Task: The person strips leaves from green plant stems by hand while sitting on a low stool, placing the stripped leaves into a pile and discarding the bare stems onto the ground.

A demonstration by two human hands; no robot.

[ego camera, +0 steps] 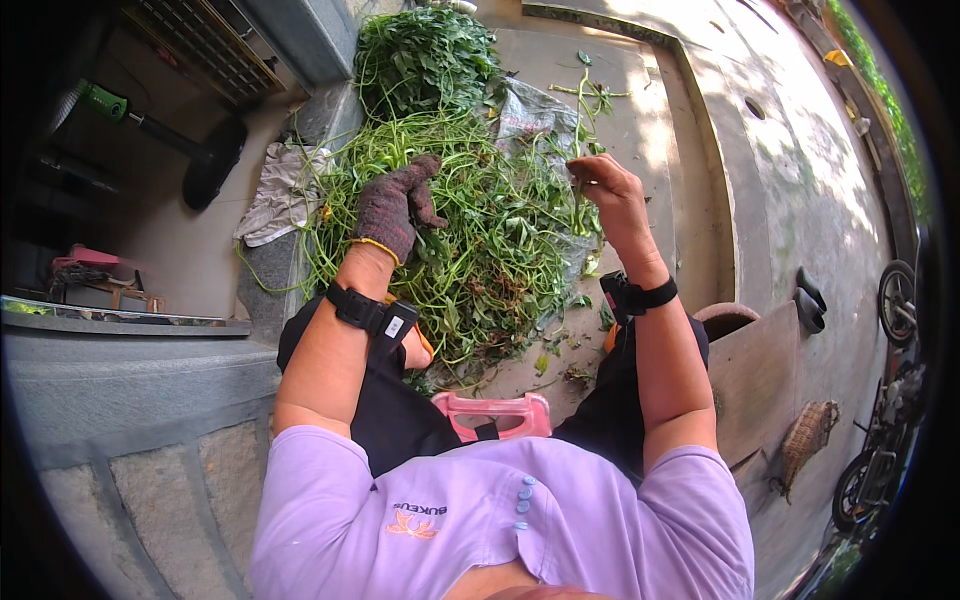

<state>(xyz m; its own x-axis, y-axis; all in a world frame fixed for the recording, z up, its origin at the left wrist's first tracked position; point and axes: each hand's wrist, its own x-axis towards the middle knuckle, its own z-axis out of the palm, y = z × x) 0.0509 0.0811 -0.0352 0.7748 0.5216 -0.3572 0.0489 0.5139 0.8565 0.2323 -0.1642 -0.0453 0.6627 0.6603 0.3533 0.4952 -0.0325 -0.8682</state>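
Note:
A tangled heap of green leafy vines point(480, 247) covers the ground between my feet. My left hand point(394, 206), in a dark knitted glove with a yellow cuff edge, is over the heap's left part; whether its curled fingers hold a stem, I cannot tell. My bare right hand point(611, 191) pinches a green vine stem point(580, 127) at the heap's right edge, with part of the stem rising above the fingers and part hanging below. Beyond the heap lies a denser pile of dark green leafy stems point(427, 60). A pale woven plastic sheet point(536, 112) shows partly under the vines.
A crumpled pale cloth point(281, 191) lies on the stone doorstep at left, near a black-based fan point(214, 161) indoors. A pink plastic stool point(491, 409) is between my legs. To the right are a board point(754, 379), dark shoes point(810, 300), a woven basket point(808, 442) and motorcycles point(862, 480).

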